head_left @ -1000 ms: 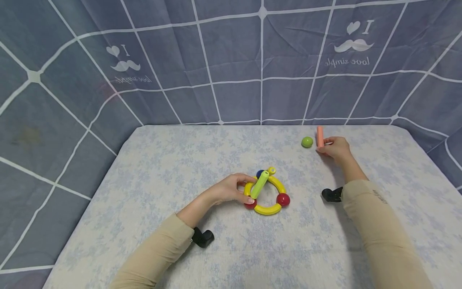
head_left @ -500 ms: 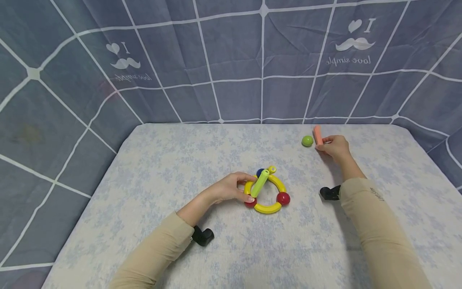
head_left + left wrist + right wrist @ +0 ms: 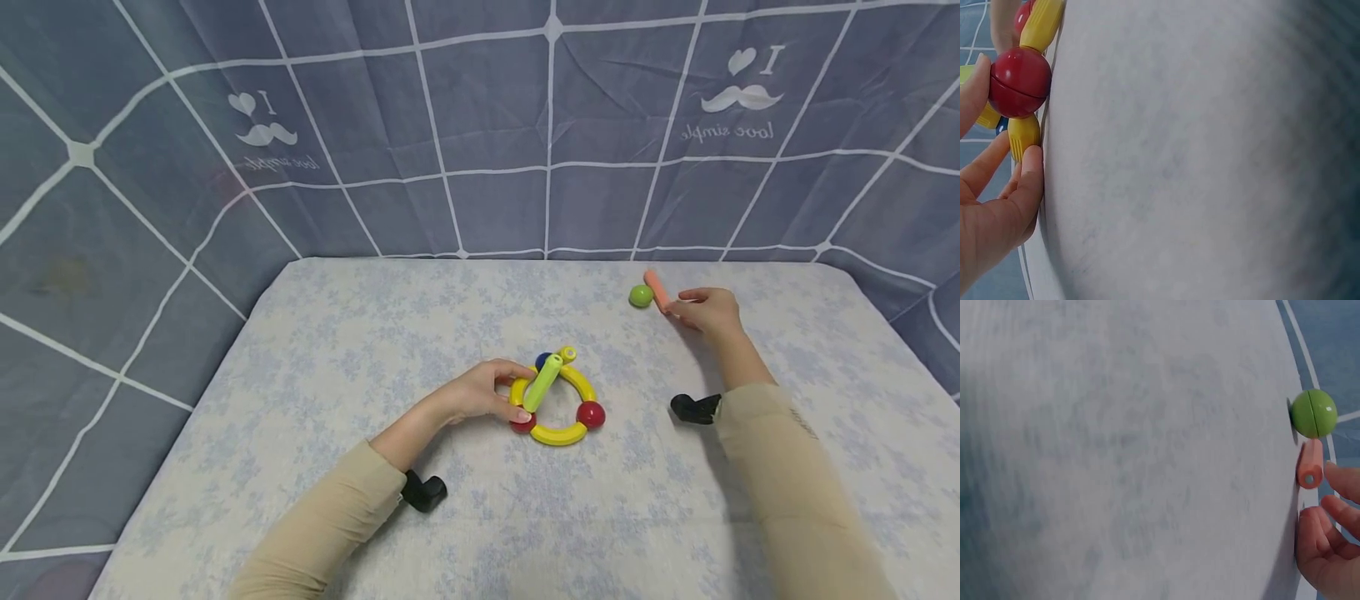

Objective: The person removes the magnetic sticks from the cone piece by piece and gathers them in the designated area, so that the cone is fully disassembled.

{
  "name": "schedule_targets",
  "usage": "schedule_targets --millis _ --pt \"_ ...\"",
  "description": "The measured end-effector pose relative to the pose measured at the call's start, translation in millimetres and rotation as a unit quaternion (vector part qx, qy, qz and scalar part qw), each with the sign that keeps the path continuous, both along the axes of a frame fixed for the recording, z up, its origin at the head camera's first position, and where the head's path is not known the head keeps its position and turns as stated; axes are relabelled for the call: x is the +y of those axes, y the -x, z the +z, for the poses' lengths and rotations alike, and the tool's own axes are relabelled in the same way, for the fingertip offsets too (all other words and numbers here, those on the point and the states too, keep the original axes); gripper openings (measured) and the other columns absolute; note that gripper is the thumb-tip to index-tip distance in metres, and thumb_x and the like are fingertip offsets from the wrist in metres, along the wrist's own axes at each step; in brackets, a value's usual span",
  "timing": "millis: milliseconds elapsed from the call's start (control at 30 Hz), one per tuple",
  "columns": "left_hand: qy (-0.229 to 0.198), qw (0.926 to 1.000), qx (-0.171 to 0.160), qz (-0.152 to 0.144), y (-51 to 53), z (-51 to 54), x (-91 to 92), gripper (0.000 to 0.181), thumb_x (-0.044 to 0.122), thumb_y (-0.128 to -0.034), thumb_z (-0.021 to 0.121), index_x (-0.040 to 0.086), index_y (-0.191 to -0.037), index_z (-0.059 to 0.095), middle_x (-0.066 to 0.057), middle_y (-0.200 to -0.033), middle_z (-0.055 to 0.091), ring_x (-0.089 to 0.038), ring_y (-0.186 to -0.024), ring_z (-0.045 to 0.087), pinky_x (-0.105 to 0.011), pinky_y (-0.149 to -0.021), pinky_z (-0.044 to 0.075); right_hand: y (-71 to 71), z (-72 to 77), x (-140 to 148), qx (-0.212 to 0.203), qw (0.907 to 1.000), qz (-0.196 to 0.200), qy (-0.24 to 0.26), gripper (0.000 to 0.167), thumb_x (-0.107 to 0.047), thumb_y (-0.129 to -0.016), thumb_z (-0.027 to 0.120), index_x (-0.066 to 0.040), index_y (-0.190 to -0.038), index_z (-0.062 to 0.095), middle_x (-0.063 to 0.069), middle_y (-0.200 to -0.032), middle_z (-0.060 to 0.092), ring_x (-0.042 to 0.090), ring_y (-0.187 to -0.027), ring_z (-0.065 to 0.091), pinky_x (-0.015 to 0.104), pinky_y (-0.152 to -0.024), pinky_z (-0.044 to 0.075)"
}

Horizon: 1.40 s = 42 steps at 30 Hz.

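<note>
In the head view, a ring of yellow curved rods [image 3: 558, 437] joined by red balls [image 3: 591, 414] and a blue ball [image 3: 543, 361] lies mid-table. A lime-green rod [image 3: 542, 385] rises at a slant from its left red ball. My left hand [image 3: 474, 392] holds the ring's left side; the left wrist view has the thumb against a red ball [image 3: 1020, 82] and fingertips on a yellow rod [image 3: 1024, 137]. Farther back, an orange rod [image 3: 657, 292] lies beside a green ball [image 3: 641, 296]. My right hand [image 3: 708, 312] is by its near end, fingers loosely bent and parted, gripping nothing.
A pale floral cloth [image 3: 360, 333] covers the table. Its back edge meets a grey-blue curtain [image 3: 495, 208] with white lines, which also hangs at both sides. A short yellow rod [image 3: 567, 354] juts from the ring beside the blue ball.
The orange rod has gone from standing upright in my right hand to lying down beside the green ball. The right fingers have let go of it. My left hand stays on the ring.
</note>
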State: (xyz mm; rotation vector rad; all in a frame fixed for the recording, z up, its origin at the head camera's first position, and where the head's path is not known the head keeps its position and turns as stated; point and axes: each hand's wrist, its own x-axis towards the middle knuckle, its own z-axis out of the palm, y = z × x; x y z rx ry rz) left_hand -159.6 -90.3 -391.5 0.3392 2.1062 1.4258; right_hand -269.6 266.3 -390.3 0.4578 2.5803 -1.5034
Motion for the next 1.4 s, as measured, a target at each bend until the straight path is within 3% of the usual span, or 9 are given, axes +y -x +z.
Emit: schedule_targets --millis 200,367,600,800,867,1033,1233,1400 --pt "-0.006 1.0000 -0.001 0.004 0.3 -1.0 -0.2 0.056 0.007 -0.0730 0.079 0.010 -0.125 0.059 -0.006 -0.130 0.046 -0.023 -0.111 0.042 -0.030 -0.085 0.043 -14.2 10.0 8.3 0.047 0.9986 0.013 0.017 0.053 -0.015 -0.088 0.064 0.007 -0.133 0.045 -0.004 -0.088 0.051 -0.002 -0.065 0.053 0.017 -0.065 0.049" --pt "-0.017 0.9998 -0.003 0.003 0.5 -2.2 -1.0 0.056 0.005 -0.0727 0.079 0.007 -0.125 0.059 -0.007 -0.127 0.047 -0.023 -0.106 0.043 -0.027 -0.079 0.044 -26.6 18.3 4.1 0.099 0.9889 0.108 0.020 0.053 -0.012 -0.087 0.065 0.010 -0.130 0.045 -0.017 -0.080 0.055 -0.004 -0.073 0.052 0.016 -0.066 0.047" --pt "-0.015 0.9999 -0.001 0.002 0.4 -3.5 -1.2 0.056 0.005 -0.0725 0.079 0.008 -0.124 0.059 -0.006 -0.125 0.048 -0.023 -0.105 0.042 -0.026 -0.078 0.042 -41.8 23.4 -27.1 0.134 0.9589 0.241 0.067 0.046 -0.006 -0.084 0.068 0.013 -0.122 0.050 -0.008 -0.099 0.061 0.002 -0.085 0.058 0.016 -0.073 0.048" --pt "-0.017 0.9998 -0.005 0.002 -0.4 -3.3 -1.8 0.056 0.005 -0.0729 0.079 0.007 -0.125 0.058 -0.007 -0.124 0.047 -0.023 -0.105 0.043 -0.026 -0.078 0.044 -52.6 13.5 -66.0 0.097 0.9359 0.313 0.128 0.050 -0.002 -0.082 0.069 0.014 -0.125 0.047 0.023 -0.115 0.056 0.012 -0.093 0.061 0.023 -0.077 0.051" --pt "-0.016 0.9998 -0.008 0.003 -1.0 -3.1 -1.8 0.056 0.005 -0.0730 0.079 0.007 -0.125 0.058 -0.007 -0.124 0.047 -0.023 -0.105 0.044 -0.026 -0.078 0.045 -56.8 8.2 -78.0 0.082 0.9313 0.328 0.136 0.050 -0.003 -0.082 0.069 0.013 -0.125 0.048 0.028 -0.118 0.053 0.017 -0.097 0.060 0.024 -0.078 0.050" --pt "-0.021 0.9997 -0.011 -0.002 -0.9 -4.0 -1.6 0.056 0.005 -0.0741 0.078 0.005 -0.126 0.057 -0.008 -0.124 0.048 -0.022 -0.105 0.046 -0.028 -0.081 0.047 -66.0 0.1 -101.0 0.067 0.9209 0.357 0.142 0.048 -0.001 -0.080 0.070 0.009 -0.123 0.052 0.025 -0.122 0.053 0.029 -0.108 0.054 0.029 -0.083 0.049" --pt "-0.024 0.9996 -0.014 -0.004 -0.5 -5.6 -2.0 0.056 0.006 -0.0747 0.077 0.005 -0.126 0.056 -0.008 -0.123 0.048 -0.022 -0.105 0.048 -0.028 -0.082 0.047 -71.2 -2.7 -116.5 0.074 0.9091 0.376 0.164 0.042 0.005 -0.080 0.066 0.011 -0.120 0.053 0.026 -0.121 0.053 0.020 -0.102 0.057 0.028 -0.083 0.050" --pt "-0.030 0.9995 -0.013 -0.006 -0.7 -6.3 -2.8 0.056 0.005 -0.0748 0.077 0.004 -0.127 0.055 -0.009 -0.123 0.048 -0.021 -0.105 0.049 -0.029 -0.083 0.047 -71.2 -4.7 -123.9 0.069 0.9048 0.380 0.179 0.036 0.009 -0.081 0.064 0.012 -0.116 0.055 0.025 -0.116 0.055 0.017 -0.094 0.061 0.028 -0.081 0.051"
